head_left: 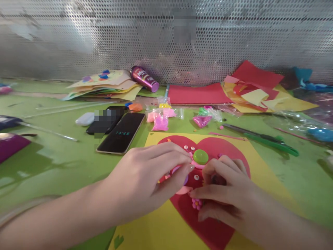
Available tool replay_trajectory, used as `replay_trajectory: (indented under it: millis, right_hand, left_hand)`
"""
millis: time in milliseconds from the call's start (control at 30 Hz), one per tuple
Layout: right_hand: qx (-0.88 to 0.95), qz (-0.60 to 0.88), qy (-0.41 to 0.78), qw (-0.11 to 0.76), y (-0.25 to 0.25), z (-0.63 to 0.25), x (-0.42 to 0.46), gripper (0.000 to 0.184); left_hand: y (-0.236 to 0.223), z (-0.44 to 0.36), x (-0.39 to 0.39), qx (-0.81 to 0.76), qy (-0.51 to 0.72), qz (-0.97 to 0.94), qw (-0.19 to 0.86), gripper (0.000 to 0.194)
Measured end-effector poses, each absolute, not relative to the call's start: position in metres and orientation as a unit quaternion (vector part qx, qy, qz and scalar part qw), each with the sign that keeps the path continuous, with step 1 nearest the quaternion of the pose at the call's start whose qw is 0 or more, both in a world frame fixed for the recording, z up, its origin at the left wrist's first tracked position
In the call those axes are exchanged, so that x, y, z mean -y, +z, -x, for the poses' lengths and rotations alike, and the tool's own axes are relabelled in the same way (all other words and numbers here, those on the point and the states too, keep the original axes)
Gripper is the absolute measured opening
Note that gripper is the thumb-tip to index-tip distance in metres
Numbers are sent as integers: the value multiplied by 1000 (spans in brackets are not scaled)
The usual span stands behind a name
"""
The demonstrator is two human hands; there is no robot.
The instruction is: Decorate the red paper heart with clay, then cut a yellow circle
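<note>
A red paper heart (pixel 210 227) lies on a yellow sheet (pixel 145 225), with modelling-clay shapes on it. Among them are a green dome (pixel 200 157), a pink flower (pixel 197 203), a pale pink piece (pixel 184 190) and a pink strip (pixel 199 166). My left hand (pixel 145 177) reaches over the heart, its thumb and fingertips brought together beside the pink strip; what they pinch, if anything, is hidden. To its right, my right hand (pixel 229 194) is curved with fingers apart. One fingertip is at the pale pink piece and the thumb is near the flower.
Two phones (pixel 122 133) and a white case (pixel 85 118) lie left of the sheet. Bagged pink clay (pixel 160 122) sits behind it. A green cutter knife (pixel 267 140) lies at right. Along the perforated metal wall (pixel 156 38) are paper stacks (pixel 200 94) and a purple tumbler (pixel 144 78).
</note>
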State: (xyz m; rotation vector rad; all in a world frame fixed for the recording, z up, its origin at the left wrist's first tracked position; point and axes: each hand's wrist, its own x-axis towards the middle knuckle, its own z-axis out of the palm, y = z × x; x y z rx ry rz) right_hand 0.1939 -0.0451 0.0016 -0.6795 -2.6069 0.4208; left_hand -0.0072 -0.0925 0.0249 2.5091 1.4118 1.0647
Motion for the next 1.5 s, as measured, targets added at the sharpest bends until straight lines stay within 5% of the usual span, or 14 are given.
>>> replay_trajectory:
  millis: [667,900,1500]
  right_hand:
    - [938,243,176,173,12,-201,43,17]
    - [964,186,133,136,26,-212,39,37]
    - [939,256,163,163,21,-218,45,27]
  left_hand:
    - [28,7,95,-426,325,-843,51,18]
    - [30,7,100,-358,234,-903,52,18]
    - [24,0,96,-345,120,-930,50,19]
